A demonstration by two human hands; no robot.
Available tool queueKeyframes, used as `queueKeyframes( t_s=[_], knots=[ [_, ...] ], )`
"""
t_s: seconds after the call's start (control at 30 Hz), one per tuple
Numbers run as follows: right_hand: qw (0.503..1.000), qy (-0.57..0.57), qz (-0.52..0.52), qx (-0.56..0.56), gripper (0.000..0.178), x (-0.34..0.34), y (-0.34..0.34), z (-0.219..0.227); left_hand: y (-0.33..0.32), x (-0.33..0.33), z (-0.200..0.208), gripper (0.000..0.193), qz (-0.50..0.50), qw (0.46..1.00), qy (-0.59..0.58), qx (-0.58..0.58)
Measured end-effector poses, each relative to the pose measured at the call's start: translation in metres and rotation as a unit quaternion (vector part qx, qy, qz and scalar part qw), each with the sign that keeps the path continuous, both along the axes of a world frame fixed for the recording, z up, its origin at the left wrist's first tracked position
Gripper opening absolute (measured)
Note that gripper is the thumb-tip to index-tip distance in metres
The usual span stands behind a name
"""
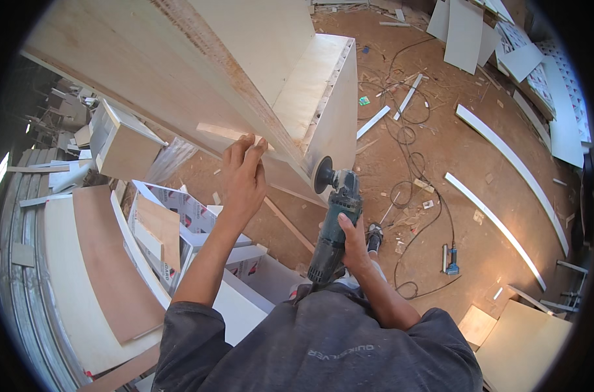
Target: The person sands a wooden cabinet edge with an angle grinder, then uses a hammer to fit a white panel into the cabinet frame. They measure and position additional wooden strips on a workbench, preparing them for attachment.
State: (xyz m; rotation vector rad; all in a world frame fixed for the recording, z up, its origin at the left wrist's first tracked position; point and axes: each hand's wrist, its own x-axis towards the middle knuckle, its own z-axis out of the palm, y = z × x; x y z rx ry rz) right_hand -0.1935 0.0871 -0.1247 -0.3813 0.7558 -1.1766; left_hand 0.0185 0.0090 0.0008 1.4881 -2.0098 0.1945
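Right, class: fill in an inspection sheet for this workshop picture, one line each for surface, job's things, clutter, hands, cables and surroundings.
Surface: bare brown floor, dusty, strewn with chips.
Job's things: large plywood cabinet, tilted; angle grinder with its disc at the cabinet's lower edge.
Clutter: white strips, offcuts, a small blue tool on the floor.
Hands: left hand rests flat against the cabinet edge; right hand grips the grinder body.
Cables: black cables loop loosely across the floor.
Surroundings: stacked boards at left, white panels at the far side, a small box-shaped unit.
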Motion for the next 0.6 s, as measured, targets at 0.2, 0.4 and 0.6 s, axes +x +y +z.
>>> queueKeyframes(
  t_s=[0.2, 0.4, 0.6],
  knots=[
    [1.0, 0.007, 0.006, -0.021, 0.05, 0.012, 0.004, 0.039, 0.003, 0.0, 0.001, 0.038, 0.009, 0.999, 0.04, -0.01],
    [1.0, -0.008, 0.029, 0.002, 0.051, 0.028, 0.011, 0.016, 0.001, 0.005, -0.001, 0.041, -0.009, 0.998, 0.06, -0.024],
    [0.985, -0.044, 0.038, 0.16, 0.052, 0.019, 0.017, -0.025, 0.007, 0.018, 0.0, 0.04, -0.023, 0.996, 0.083, -0.022]
  ],
)
